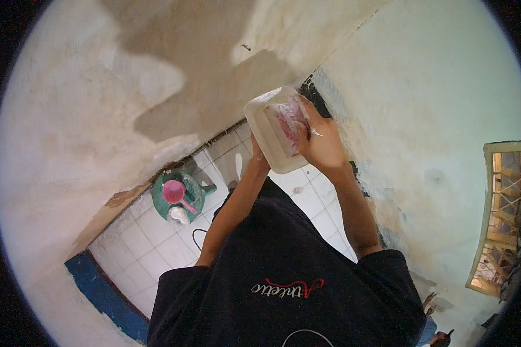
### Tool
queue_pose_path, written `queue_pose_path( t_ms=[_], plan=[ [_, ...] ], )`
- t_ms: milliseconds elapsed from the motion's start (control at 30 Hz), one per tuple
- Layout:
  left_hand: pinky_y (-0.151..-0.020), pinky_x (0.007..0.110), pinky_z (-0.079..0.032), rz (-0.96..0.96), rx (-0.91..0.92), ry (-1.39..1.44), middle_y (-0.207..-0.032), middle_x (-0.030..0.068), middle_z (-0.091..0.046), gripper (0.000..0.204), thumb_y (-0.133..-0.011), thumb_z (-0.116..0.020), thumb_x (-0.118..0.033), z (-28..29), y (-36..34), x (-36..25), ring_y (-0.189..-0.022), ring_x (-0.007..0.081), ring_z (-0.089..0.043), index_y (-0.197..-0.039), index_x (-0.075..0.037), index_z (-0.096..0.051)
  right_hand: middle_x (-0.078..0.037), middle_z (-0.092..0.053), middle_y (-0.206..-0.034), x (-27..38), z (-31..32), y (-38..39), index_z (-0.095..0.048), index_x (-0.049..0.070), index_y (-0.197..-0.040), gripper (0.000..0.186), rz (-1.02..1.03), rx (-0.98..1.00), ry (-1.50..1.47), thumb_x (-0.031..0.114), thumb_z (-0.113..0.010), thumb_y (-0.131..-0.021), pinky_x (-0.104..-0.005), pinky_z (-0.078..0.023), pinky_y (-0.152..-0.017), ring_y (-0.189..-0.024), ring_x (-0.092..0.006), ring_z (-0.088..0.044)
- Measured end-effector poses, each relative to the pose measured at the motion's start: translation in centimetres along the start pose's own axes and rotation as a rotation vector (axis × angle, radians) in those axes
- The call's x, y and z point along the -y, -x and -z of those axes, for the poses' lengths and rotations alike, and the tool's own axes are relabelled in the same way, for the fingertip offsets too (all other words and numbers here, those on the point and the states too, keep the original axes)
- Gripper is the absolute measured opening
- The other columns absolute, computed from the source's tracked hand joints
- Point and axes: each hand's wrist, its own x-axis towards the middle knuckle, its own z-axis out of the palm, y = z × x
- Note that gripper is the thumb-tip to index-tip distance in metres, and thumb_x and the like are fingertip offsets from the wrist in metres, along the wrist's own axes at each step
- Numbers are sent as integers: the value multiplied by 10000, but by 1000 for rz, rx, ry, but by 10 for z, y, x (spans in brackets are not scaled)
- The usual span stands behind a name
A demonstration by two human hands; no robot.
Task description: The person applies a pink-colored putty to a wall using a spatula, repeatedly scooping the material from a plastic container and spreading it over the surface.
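In front of me, near the corner of two walls, I hold a rectangular translucent plastic container [266,137] tilted up. My left hand [258,155] grips it from the left underside; most of those fingers are hidden behind it. My right hand [325,144] reaches over the right rim with its fingers curled inside. Under those fingers lies a pinkish-red piece [287,122] smeared with white, whose kind I cannot make out. A streak of white paste sits on my right fingers.
On the tiled floor [150,254] at left stands a green plastic stool [157,202] bearing a pink dipper [172,191] and a white lump [178,216]. Stained walls [202,75] rise close ahead and right. A latticed window [503,214] is at far right. Another person's hand [429,303] shows lower right.
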Motion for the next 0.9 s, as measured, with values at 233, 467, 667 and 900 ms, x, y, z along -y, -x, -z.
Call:
queue_pose_path(
  t_ms=[233, 467, 667, 900],
  plan=[
    [-975, 438, -468, -72, -73, -68, -1253, 109, -562, 630, -888, -412, -583, -5, 10, -6, -1134, 276, -557, -1307, -118, -486, -286, -621, -894, 11, -18, -4, -495, -7, -1264, 469, -118, -6, -70, 33, -566, -802, -399, -518, -665, -758, -415, -641],
    [-1020, 452, -423, -41, -56, -23, -1294, 104, -529, 642, -895, -409, -577, 13, 11, -8, -1176, 280, -519, -1355, -130, -436, -285, -625, -880, 10, -30, -11, -535, -10, -1244, 447, 13, 26, -7, -4, -555, -798, -368, -519, -603, -697, -382, -657],
    [-1013, 458, -436, -4, -44, -105, -1323, 106, -509, 715, -863, -425, -632, -26, 6, -15, -1187, 296, -516, -1381, -139, -405, -273, -633, -1047, -23, -42, -14, -564, -34, -1215, 417, 62, -87, -216, -31, -574, -799, -313, -526, -697, -839, -258, -688],
    [-995, 438, -441, 39, -174, -312, -1319, 125, -496, 892, -820, -311, -785, -50, -8, -10, -1179, 297, -512, -1382, -97, -384, -241, -664, -1000, -52, -35, -22, -561, -46, -1225, 432, 74, -209, -285, -72, -564, -794, -253, -507, -672, -768, -182, -672]
  ],
)
